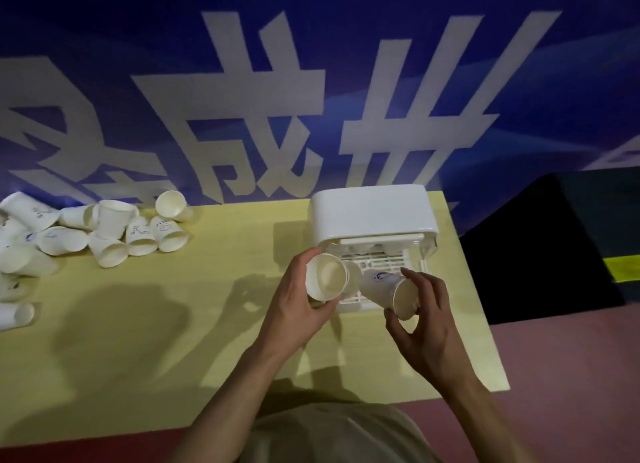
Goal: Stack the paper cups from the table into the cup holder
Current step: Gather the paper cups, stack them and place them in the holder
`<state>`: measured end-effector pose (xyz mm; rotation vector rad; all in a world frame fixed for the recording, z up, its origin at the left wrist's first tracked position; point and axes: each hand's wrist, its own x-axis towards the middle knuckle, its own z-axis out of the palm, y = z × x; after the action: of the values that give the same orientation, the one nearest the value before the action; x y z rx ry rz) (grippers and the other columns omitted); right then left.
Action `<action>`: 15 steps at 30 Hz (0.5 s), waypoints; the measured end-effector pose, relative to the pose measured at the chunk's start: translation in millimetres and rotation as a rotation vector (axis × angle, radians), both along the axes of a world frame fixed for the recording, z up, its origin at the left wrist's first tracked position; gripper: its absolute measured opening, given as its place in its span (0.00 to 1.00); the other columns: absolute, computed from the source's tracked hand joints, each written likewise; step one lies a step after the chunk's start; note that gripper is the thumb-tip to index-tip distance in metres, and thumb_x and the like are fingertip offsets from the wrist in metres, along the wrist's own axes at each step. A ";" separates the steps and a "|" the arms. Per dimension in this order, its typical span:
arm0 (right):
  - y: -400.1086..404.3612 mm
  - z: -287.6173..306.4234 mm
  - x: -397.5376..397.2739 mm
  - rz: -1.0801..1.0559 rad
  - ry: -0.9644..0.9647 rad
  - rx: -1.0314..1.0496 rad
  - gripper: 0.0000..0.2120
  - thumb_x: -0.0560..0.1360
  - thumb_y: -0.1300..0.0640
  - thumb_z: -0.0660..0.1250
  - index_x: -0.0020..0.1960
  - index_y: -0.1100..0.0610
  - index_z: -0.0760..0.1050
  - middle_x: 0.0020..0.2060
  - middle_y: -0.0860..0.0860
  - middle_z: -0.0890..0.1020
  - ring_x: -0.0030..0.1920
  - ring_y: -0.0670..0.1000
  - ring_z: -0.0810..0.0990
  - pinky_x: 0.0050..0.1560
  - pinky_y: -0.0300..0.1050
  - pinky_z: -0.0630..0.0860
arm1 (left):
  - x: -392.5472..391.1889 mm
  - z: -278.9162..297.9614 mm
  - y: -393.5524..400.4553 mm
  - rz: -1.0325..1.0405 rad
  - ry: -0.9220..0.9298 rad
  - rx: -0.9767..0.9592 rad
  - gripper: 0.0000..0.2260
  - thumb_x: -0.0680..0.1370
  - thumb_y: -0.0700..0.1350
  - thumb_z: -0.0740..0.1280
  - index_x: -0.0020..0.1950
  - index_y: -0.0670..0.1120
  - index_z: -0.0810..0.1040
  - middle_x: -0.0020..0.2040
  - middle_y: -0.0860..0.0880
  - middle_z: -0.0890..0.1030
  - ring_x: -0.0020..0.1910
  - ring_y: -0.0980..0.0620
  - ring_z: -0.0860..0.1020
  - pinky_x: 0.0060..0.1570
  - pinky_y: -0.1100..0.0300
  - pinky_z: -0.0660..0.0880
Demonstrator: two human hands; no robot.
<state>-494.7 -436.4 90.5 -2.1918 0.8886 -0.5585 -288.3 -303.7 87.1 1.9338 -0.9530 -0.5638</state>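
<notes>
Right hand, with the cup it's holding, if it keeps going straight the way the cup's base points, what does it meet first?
Probably the slotted tray of the white cup holder: the right hand aims its paper cup base-first there. Depth is unclear.

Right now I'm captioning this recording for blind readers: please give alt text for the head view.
A person's left hand and right hand each hold a paper cup, left cup and right cup, in front of a white cup holder on a yellow table. A pile of loose cups lies at the table's far left.
</notes>
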 end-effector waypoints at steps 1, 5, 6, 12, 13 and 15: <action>-5.9 -0.2 -5.4 0.001 -0.009 0.004 0.32 0.75 0.59 0.75 0.75 0.55 0.67 0.66 0.49 0.69 0.63 0.51 0.77 0.57 0.48 0.81 | -6.0 -1.1 -7.2 -0.006 -0.015 0.002 0.35 0.72 0.48 0.79 0.73 0.59 0.64 0.68 0.62 0.71 0.66 0.68 0.69 0.60 0.77 0.65; -21.4 -4.4 -19.2 -0.019 -0.025 0.065 0.32 0.75 0.59 0.75 0.76 0.54 0.67 0.67 0.48 0.69 0.64 0.50 0.77 0.57 0.49 0.82 | -23.0 -7.8 -33.5 0.003 -0.058 0.039 0.33 0.72 0.43 0.78 0.73 0.55 0.66 0.69 0.58 0.71 0.65 0.65 0.69 0.61 0.78 0.62; -23.2 -5.8 -21.6 -0.024 -0.032 0.077 0.32 0.75 0.59 0.75 0.76 0.54 0.67 0.67 0.48 0.69 0.64 0.50 0.77 0.57 0.49 0.82 | -26.3 -10.3 -38.2 -0.001 -0.078 0.053 0.33 0.73 0.43 0.78 0.73 0.54 0.67 0.69 0.57 0.71 0.64 0.63 0.69 0.60 0.78 0.63; -32.0 -11.8 -32.5 -0.025 -0.049 0.112 0.32 0.75 0.59 0.75 0.76 0.53 0.67 0.66 0.47 0.69 0.65 0.49 0.76 0.59 0.49 0.81 | -39.1 -30.4 -50.6 -0.021 -0.204 0.102 0.30 0.72 0.38 0.76 0.72 0.50 0.69 0.68 0.53 0.72 0.68 0.53 0.71 0.67 0.58 0.69; -33.5 -12.2 -33.1 -0.019 -0.050 0.108 0.32 0.75 0.60 0.75 0.76 0.53 0.67 0.66 0.47 0.69 0.65 0.48 0.76 0.59 0.48 0.81 | -40.4 -33.4 -51.1 -0.020 -0.215 0.111 0.30 0.73 0.39 0.75 0.72 0.50 0.69 0.68 0.53 0.72 0.69 0.52 0.71 0.68 0.57 0.69; -36.3 -13.8 -33.3 -0.001 -0.043 0.101 0.31 0.75 0.60 0.75 0.75 0.54 0.67 0.66 0.47 0.69 0.65 0.48 0.76 0.60 0.48 0.81 | -42.3 -42.3 -51.7 -0.022 -0.228 0.147 0.30 0.73 0.40 0.75 0.73 0.50 0.69 0.69 0.52 0.72 0.69 0.51 0.71 0.69 0.55 0.69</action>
<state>-528.0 -472.7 76.7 -2.0810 0.8763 -0.5474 -330.7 -355.4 44.8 2.1556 -1.1022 -0.4423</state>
